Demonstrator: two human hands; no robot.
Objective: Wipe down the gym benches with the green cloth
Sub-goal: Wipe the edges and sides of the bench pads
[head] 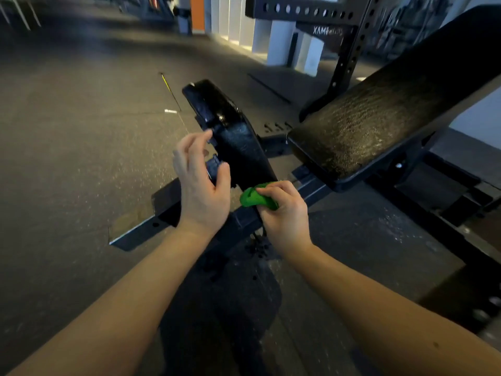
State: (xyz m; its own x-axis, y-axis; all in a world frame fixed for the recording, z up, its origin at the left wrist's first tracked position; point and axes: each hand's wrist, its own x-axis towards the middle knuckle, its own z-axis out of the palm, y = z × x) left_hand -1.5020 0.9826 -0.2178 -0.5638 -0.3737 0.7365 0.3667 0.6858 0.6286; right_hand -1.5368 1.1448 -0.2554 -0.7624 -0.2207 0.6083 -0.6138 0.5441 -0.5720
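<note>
Two bare hands at the near end of a black gym bench (314, 187), seen from above.

Right hand (286, 215): clenched around the green cloth (256, 198), which is bunched into a wad. Cloth pokes out past the thumb and forefinger and sits at the lower, near tip of the seat pad (235, 131), touching or just beside it; contact is not clear.

Left hand (202, 183): fingers spread and lightly bent, to the left of the seat pad. Forefinger tip at the pad's left edge, thumb tip against a dark bracket (212, 168) under the pad. Cannot tell whether it is grasping the bracket or only resting on it.

Seat pad: tilted steeply, far end up, surface glossy with bright glints. Back pad (379, 112): right of it, inclined, rising to the upper right, textured surface catching light. A gap separates the two pads.

Frame: flat cross foot (141, 229) runs out to the lower left on the dark speckled floor (67, 131).

Behind the bench: a black rack upright (349, 50) with a row of holes, and a crossbeam bearing partly legible white lettering. A thin yellow-and-black stick (169, 89) lies on the floor beyond the seat pad.
</note>
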